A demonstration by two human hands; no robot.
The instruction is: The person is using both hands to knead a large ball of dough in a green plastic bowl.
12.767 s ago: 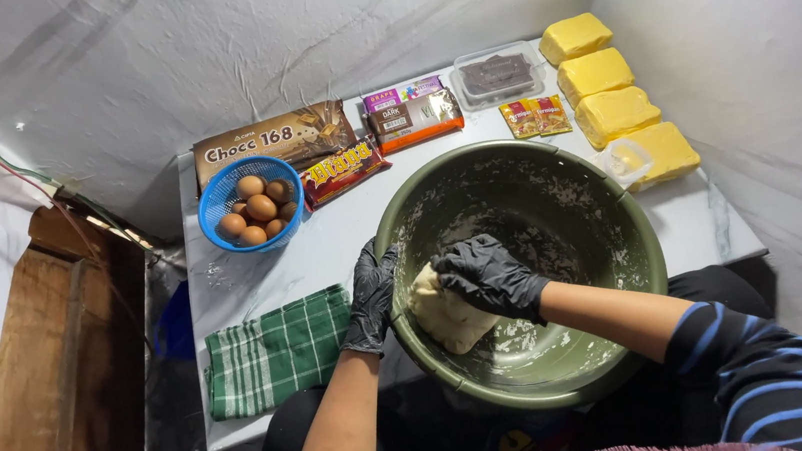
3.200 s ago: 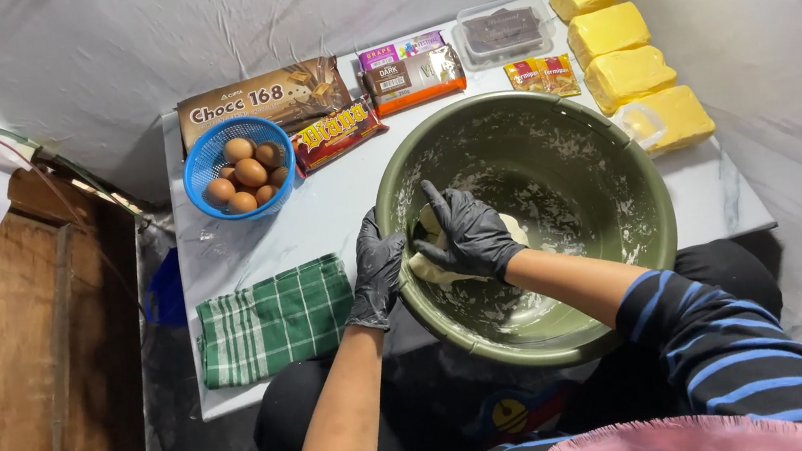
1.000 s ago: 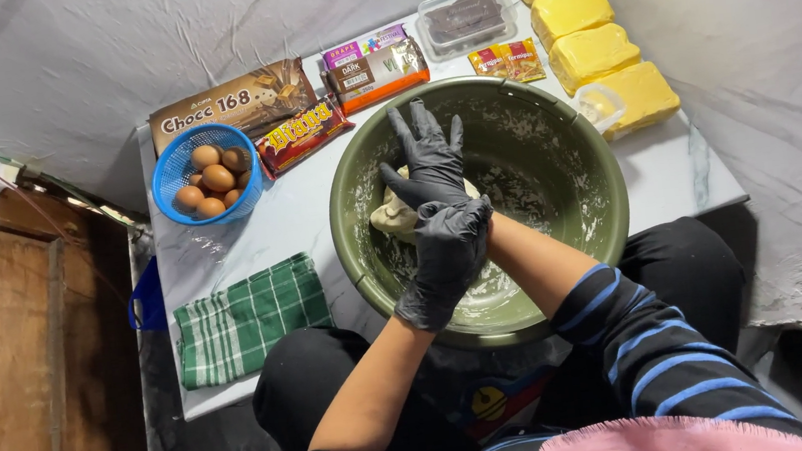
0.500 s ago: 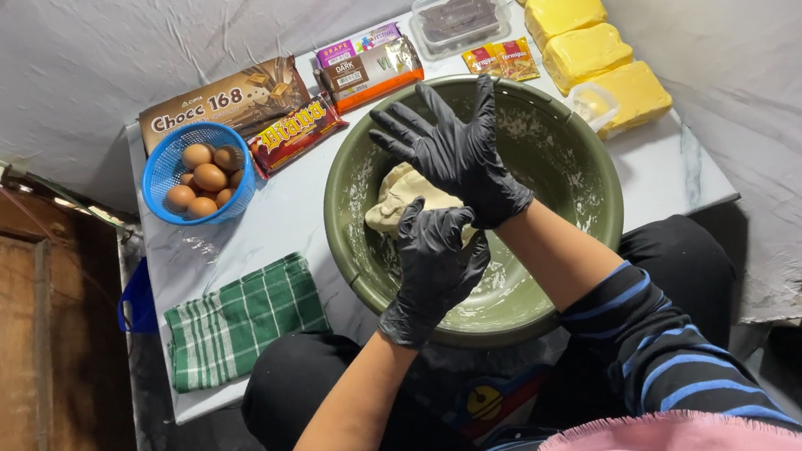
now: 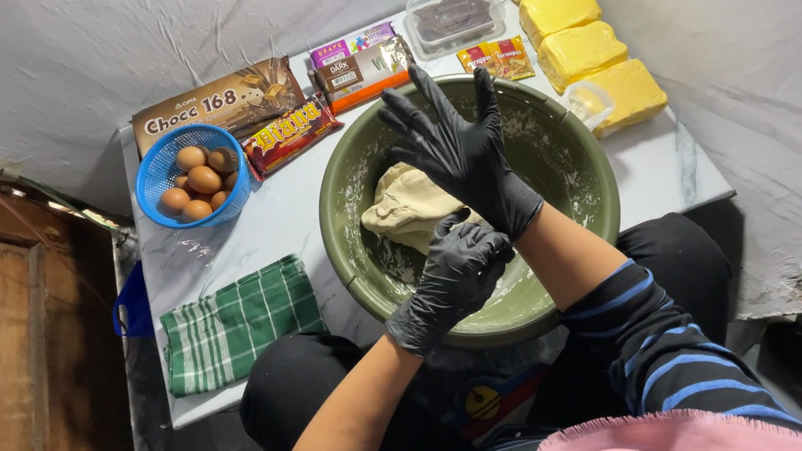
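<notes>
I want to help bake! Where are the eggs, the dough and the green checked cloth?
eggs (image 5: 205, 179), head view, on the middle brown egg in the blue basket.
dough (image 5: 407, 205), head view, on its pale top.
green checked cloth (image 5: 241, 322), head view, on its folded middle.

dough (image 5: 406, 207): pale beige lump, folded, lying inside the bowl
bowl (image 5: 353, 175): big green, floured inside, at the table's near edge
</notes>
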